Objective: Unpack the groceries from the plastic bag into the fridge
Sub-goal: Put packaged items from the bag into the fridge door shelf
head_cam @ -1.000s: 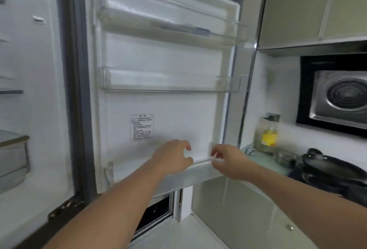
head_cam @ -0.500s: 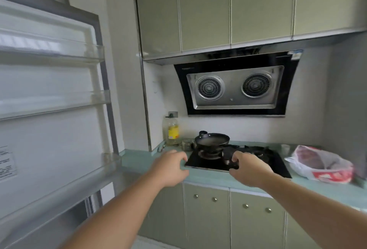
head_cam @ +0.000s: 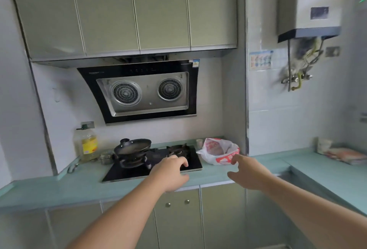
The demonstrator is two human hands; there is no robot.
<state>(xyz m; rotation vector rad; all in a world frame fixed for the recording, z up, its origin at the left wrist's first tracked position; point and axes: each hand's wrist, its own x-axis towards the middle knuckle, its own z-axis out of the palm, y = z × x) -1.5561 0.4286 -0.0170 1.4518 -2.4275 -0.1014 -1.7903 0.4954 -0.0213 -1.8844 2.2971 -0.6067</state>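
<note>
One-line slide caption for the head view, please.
Both empty hands, left and right, reach toward the plastic bag on the counter beside the stove.

Two bare forearms are seen, uncovered by any sleeve up to the frame's lower edge. The bare left hand (head_cam: 171, 173) and bare right hand (head_cam: 249, 173) are shown ungloved, unadorned.

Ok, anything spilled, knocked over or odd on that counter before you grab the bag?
Nothing stands out. The plastic bag sits slumped but intact on the counter beside the stove, the pan rests on its burner, and the oil bottle stands upright. Both hands are empty.
</note>
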